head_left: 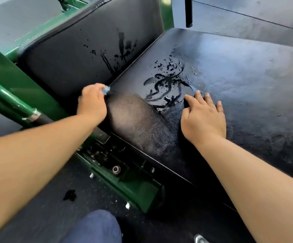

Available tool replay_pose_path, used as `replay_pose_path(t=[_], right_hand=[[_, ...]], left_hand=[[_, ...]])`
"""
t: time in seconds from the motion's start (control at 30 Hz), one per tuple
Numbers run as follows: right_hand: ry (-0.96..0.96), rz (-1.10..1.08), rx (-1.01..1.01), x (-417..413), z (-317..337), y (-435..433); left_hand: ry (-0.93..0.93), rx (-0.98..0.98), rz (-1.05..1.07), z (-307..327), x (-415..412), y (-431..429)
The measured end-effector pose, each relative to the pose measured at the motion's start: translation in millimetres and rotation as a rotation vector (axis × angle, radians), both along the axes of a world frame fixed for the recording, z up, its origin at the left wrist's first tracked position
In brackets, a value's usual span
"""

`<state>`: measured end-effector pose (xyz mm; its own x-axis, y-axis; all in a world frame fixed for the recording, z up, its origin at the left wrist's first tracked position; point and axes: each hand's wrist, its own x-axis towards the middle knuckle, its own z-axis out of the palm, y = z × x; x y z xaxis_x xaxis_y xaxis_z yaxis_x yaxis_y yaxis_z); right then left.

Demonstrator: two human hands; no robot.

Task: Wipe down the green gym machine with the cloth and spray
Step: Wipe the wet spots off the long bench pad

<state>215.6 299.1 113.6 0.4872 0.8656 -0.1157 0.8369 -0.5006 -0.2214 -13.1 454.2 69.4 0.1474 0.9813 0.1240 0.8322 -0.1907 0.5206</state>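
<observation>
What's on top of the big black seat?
Wet spray streaks, and what looks like a dark cloth held between the left hand and the flat right hand. The seat beneath the cloth is covered.

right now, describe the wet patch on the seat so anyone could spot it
Find the green machine's flat black seat pad, beside the upright back pad. The wet patch is the looping squiggle beside the fingertips of the right hand; the back pad's wet streaks run straight down.

Green frame at 9 o'clock; black seat, glossy wet squiggles; dark grey cloth, blue edge; navy knee at 6.
</observation>
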Motion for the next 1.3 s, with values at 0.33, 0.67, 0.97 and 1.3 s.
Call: replay_pose_path(t=[0.33,0.67,0.97,1.3], right_hand=[[0.038,0.010,0.009,0,3,1],[0.033,-0.028,0.010,35,9,1],[-0.047,-0.063,-0.058,75,13,-2],[-0.053,-0.105,-0.037,100,17,35]], left_hand=[[-0.133,0.014,-0.553,9,44,-114],[0.008,-0.108,-0.209,19,105,-52],[0.118,-0.025,-0.321,-3,72,21],[-0.030,-0.003,-0.712,8,122,-14]])
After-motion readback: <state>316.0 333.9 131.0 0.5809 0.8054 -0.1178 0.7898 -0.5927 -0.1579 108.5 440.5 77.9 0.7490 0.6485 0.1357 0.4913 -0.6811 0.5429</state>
